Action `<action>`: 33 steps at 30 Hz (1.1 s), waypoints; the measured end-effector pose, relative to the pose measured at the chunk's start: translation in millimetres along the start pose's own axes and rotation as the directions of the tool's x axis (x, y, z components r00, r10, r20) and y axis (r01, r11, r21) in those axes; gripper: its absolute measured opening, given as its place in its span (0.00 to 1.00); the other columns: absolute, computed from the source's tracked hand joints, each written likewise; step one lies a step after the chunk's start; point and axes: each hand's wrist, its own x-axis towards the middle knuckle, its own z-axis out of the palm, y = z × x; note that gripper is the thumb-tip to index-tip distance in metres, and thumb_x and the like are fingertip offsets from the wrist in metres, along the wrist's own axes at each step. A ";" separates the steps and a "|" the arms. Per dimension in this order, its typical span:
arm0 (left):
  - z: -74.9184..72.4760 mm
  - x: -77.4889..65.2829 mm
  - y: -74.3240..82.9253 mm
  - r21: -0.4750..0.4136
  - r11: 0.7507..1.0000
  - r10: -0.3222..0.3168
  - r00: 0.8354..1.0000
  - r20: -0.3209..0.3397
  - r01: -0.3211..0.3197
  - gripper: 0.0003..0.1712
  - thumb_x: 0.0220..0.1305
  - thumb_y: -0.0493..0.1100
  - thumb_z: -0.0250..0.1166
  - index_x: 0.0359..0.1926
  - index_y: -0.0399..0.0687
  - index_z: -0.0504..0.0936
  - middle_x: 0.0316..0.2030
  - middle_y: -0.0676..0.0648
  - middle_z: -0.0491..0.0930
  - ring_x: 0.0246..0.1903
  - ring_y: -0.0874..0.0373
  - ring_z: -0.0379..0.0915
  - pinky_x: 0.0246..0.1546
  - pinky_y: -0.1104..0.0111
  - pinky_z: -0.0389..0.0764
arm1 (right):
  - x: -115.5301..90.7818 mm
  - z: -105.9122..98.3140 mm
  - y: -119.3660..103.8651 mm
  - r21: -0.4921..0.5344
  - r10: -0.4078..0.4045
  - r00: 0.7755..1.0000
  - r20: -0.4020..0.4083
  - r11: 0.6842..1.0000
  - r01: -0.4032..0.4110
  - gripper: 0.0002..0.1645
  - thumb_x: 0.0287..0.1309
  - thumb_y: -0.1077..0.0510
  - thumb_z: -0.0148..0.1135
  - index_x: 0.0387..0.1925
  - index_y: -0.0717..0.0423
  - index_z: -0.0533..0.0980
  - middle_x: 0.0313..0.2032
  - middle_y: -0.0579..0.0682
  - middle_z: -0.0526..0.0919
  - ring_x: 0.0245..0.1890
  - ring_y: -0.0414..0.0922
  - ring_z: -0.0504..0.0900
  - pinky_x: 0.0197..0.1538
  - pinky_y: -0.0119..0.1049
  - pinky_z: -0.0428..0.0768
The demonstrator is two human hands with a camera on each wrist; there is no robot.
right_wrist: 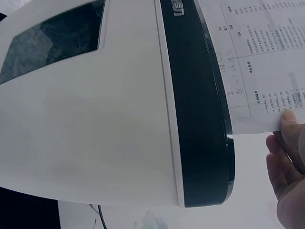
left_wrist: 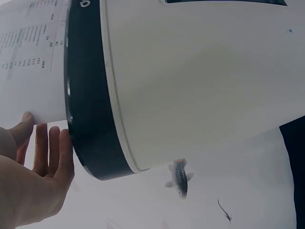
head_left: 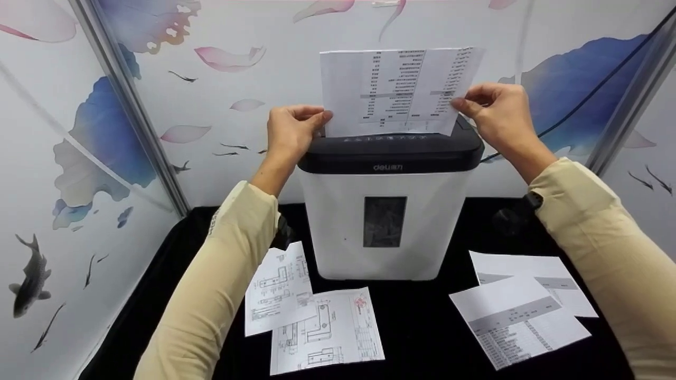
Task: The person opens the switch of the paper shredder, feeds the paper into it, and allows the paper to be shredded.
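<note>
A printed sheet of paper stands upright over the top of a paper shredder with a white body and black lid. The sheet's lower edge is at the lid's slot. My left hand pinches the sheet's left edge low down, thumb on the near face; its fingers are close beside the lid in the left wrist view. On the other side my right hand pinches the right edge somewhat higher, and the right wrist view shows the thumb on the printed face.
Two sheets with line drawings lie overlapping on the black cloth at front left. Two more printed sheets overlap at front right. Patterned wall panels enclose the back and sides. A black cable runs behind my right hand.
</note>
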 end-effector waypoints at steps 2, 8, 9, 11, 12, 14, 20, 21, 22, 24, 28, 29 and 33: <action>1.2 1.6 -1.4 0.015 1.000 -0.004 1.000 -0.005 0.004 0.13 0.50 0.48 0.69 0.37 0.49 0.86 0.35 0.48 0.84 0.29 0.61 0.80 0.30 0.77 0.80 | 1.3 0.7 0.6 -0.014 0.006 1.000 0.003 1.000 -0.006 0.20 0.46 0.51 0.68 0.38 0.60 0.82 0.25 0.31 0.81 0.30 0.29 0.77 0.32 0.20 0.72; 0.9 7.2 -3.4 0.059 0.998 -0.013 0.999 -0.036 0.015 0.13 0.51 0.48 0.69 0.38 0.50 0.86 0.36 0.50 0.84 0.32 0.65 0.78 0.32 0.78 0.78 | 5.4 4.2 -0.9 -0.042 0.013 1.000 0.015 0.999 -0.013 0.19 0.46 0.51 0.68 0.38 0.60 0.82 0.25 0.32 0.81 0.29 0.29 0.77 0.29 0.20 0.71; 0.9 7.8 -3.8 0.065 0.998 -0.011 0.999 -0.042 0.014 0.12 0.51 0.48 0.69 0.38 0.50 0.86 0.37 0.50 0.84 0.32 0.65 0.78 0.32 0.78 0.78 | 5.8 5.1 -0.9 -0.049 0.013 1.000 0.018 0.999 -0.012 0.18 0.46 0.51 0.68 0.38 0.60 0.82 0.26 0.32 0.81 0.29 0.30 0.77 0.28 0.20 0.71; 1.4 8.5 -5.3 0.070 0.997 -0.010 0.999 -0.052 0.014 0.13 0.51 0.48 0.69 0.38 0.50 0.86 0.37 0.50 0.85 0.32 0.65 0.79 0.32 0.78 0.78 | 6.0 6.7 -1.0 -0.061 0.017 0.999 0.028 0.998 -0.015 0.18 0.47 0.51 0.68 0.37 0.59 0.82 0.27 0.33 0.82 0.29 0.30 0.76 0.27 0.21 0.70; 1.9 8.4 -6.4 0.066 0.998 -0.009 0.999 -0.052 0.013 0.13 0.51 0.47 0.69 0.38 0.50 0.86 0.37 0.50 0.85 0.32 0.65 0.80 0.33 0.78 0.79 | 5.9 7.5 -0.7 -0.066 0.017 0.999 0.032 0.998 -0.015 0.18 0.47 0.51 0.68 0.37 0.60 0.82 0.27 0.34 0.82 0.30 0.31 0.76 0.27 0.21 0.70; 3.3 7.4 -8.3 0.048 0.999 -0.011 0.999 -0.047 0.013 0.13 0.51 0.47 0.69 0.38 0.48 0.86 0.37 0.48 0.85 0.32 0.63 0.81 0.33 0.77 0.80 | 5.3 8.8 0.3 -0.073 0.013 0.999 0.035 0.997 -0.010 0.18 0.47 0.52 0.67 0.38 0.60 0.82 0.28 0.35 0.83 0.30 0.31 0.76 0.27 0.21 0.69; 6.4 3.6 -10.5 0.017 1.000 0.017 0.998 -0.053 -0.016 0.11 0.52 0.44 0.68 0.37 0.46 0.86 0.36 0.47 0.85 0.30 0.60 0.83 0.33 0.77 0.81 | 4.5 9.8 3.3 -0.100 -0.012 1.000 0.023 0.995 0.014 0.16 0.50 0.53 0.66 0.38 0.60 0.82 0.29 0.37 0.82 0.31 0.31 0.76 0.33 0.20 0.72; 6.6 3.5 -10.3 0.017 1.000 0.021 0.998 -0.057 -0.020 0.10 0.52 0.43 0.68 0.37 0.46 0.86 0.36 0.47 0.85 0.30 0.60 0.83 0.33 0.77 0.81 | 4.8 9.6 3.1 -0.113 -0.011 1.000 0.024 0.994 0.014 0.15 0.50 0.53 0.66 0.38 0.60 0.82 0.29 0.37 0.82 0.31 0.31 0.76 0.33 0.20 0.72; 6.7 3.6 -10.3 0.028 0.999 0.025 0.998 -0.061 -0.024 0.10 0.52 0.44 0.68 0.37 0.46 0.86 0.36 0.47 0.85 0.30 0.60 0.83 0.33 0.77 0.81 | 5.3 9.6 2.8 -0.127 -0.012 1.000 0.025 0.992 0.015 0.15 0.51 0.53 0.66 0.38 0.59 0.82 0.30 0.38 0.82 0.31 0.31 0.76 0.33 0.20 0.72; 6.8 4.2 -10.6 0.054 0.998 0.031 0.997 -0.068 -0.027 0.11 0.52 0.45 0.68 0.36 0.47 0.86 0.35 0.48 0.85 0.30 0.60 0.83 0.34 0.76 0.81 | 6.5 10.2 1.9 -0.148 -0.014 0.999 0.030 0.989 0.018 0.14 0.52 0.54 0.65 0.38 0.58 0.82 0.31 0.40 0.83 0.32 0.32 0.76 0.34 0.21 0.72; 7.2 4.8 -12.3 0.125 0.992 0.040 0.997 -0.073 -0.031 0.11 0.52 0.47 0.68 0.36 0.48 0.87 0.35 0.49 0.85 0.33 0.63 0.82 0.38 0.76 0.79 | 8.9 11.3 0.7 -0.173 -0.014 0.999 0.036 0.985 0.020 0.14 0.53 0.53 0.64 0.39 0.57 0.82 0.36 0.46 0.85 0.32 0.31 0.77 0.34 0.21 0.71; 7.2 5.0 -12.6 0.136 0.990 0.040 0.997 -0.072 -0.030 0.12 0.52 0.48 0.68 0.36 0.49 0.87 0.35 0.49 0.85 0.34 0.63 0.81 0.39 0.75 0.79 | 9.2 11.8 0.8 -0.175 -0.019 0.999 0.037 0.984 0.025 0.14 0.53 0.53 0.64 0.39 0.57 0.82 0.37 0.48 0.85 0.32 0.30 0.77 0.34 0.20 0.72; 6.5 5.6 -12.7 0.160 0.987 0.037 0.997 -0.074 -0.024 0.11 0.53 0.48 0.68 0.36 0.50 0.87 0.36 0.50 0.85 0.37 0.64 0.80 0.41 0.74 0.78 | 9.2 13.5 1.0 -0.182 -0.036 0.998 0.047 0.982 0.044 0.14 0.54 0.53 0.63 0.39 0.57 0.82 0.40 0.53 0.85 0.32 0.29 0.77 0.34 0.20 0.71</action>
